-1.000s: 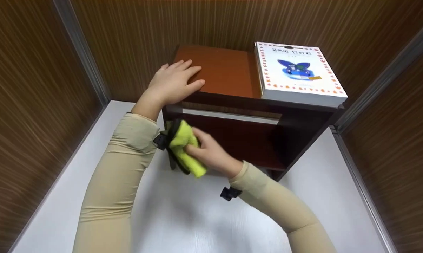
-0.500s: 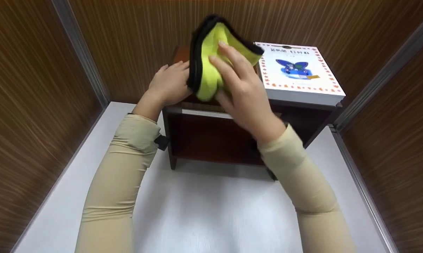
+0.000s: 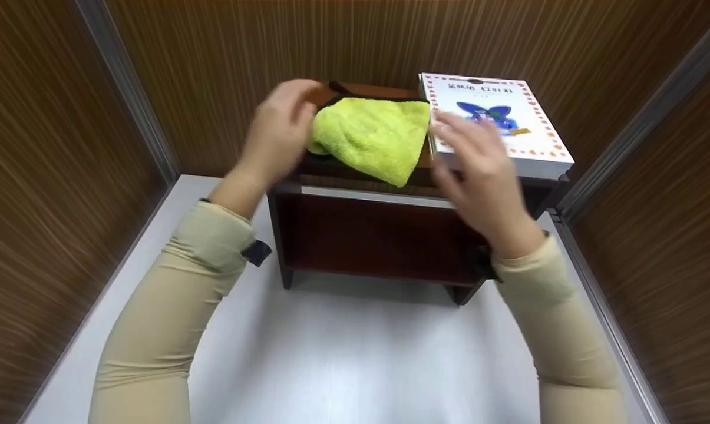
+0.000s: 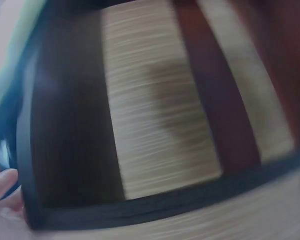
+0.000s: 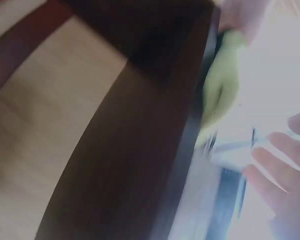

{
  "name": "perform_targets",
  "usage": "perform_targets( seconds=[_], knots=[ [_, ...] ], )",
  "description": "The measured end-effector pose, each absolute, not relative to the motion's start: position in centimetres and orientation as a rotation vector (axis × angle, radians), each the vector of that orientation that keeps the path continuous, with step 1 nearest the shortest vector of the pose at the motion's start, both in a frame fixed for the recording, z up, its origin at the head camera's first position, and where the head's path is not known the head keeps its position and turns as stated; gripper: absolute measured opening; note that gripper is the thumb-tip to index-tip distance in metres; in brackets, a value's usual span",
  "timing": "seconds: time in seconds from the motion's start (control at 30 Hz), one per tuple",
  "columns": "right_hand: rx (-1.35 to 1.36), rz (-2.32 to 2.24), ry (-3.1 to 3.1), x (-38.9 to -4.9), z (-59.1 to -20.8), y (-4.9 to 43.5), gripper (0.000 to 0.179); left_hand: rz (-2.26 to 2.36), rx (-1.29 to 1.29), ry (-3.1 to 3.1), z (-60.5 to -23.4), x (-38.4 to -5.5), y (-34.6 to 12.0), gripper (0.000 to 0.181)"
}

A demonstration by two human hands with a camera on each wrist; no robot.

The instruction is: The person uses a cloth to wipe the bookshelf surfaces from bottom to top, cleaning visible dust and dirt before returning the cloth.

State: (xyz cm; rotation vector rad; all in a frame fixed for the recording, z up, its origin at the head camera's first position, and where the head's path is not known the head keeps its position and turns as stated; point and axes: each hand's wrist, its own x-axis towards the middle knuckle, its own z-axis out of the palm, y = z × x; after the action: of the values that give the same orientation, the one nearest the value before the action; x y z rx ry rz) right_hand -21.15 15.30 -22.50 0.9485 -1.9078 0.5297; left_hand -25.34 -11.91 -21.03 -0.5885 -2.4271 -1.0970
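Observation:
A yellow-green cloth (image 3: pixel 375 138) with a black border lies on the shelf unit's reddish-brown top (image 3: pixel 384 90), one corner drooping over the front edge. My left hand (image 3: pixel 278 129), blurred, is at the cloth's left end with thumb and fingers parted. In the right wrist view, that hand (image 5: pixel 242 17) overlaps one end of the cloth (image 5: pixel 222 82). My right hand (image 3: pixel 478 171) is off the cloth's right side, fingers spread in front of the white book's left edge. The right wrist view shows those fingers (image 5: pixel 275 170) apart from the cloth, holding nothing.
A thick white book (image 3: pixel 508 126) with a blue butterfly cover occupies the right of the unit's top. Below is a dark lower shelf (image 3: pixel 372 232). Wood-grain walls (image 3: pixel 48 176) stand behind and at both sides, above a white floor (image 3: pixel 355 353).
My right hand carried the cloth up from the unit's front, laid it on the top and let go, then moved right. My left hand has shifted slightly from its flat rest on the top.

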Motion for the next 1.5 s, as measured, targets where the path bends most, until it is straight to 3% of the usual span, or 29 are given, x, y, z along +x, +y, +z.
perform_targets(
  seconds=[0.13, 0.37, 0.57, 1.03, 1.5],
  knots=[
    [0.729, 0.607, -1.822, -21.9, -23.8, 18.2, 0.026, -0.521, -0.756, -2.545, -21.1, -23.6, -8.3, 0.040],
    [0.522, 0.598, -1.776, -23.0, -27.9, 19.5, 0.024, 0.137, -0.649, -2.582, -20.8, -22.0, -5.3, 0.041],
    [0.452, 0.644, -1.619, -23.8, -29.6, 18.2, 0.025, -0.014, -0.783, -2.779, -20.9, -22.3, -5.5, 0.044],
    [0.374, 0.754, -1.530, -23.4, -28.7, 15.7, 0.020, -0.104, -0.740, -3.071, -19.8, -23.6, -5.9, 0.059],
    [0.344, 0.791, -1.518, -22.3, -27.7, 15.8, 0.020, -0.130, -0.611, -3.242, -18.0, -29.0, -2.8, 0.060]
  ],
)
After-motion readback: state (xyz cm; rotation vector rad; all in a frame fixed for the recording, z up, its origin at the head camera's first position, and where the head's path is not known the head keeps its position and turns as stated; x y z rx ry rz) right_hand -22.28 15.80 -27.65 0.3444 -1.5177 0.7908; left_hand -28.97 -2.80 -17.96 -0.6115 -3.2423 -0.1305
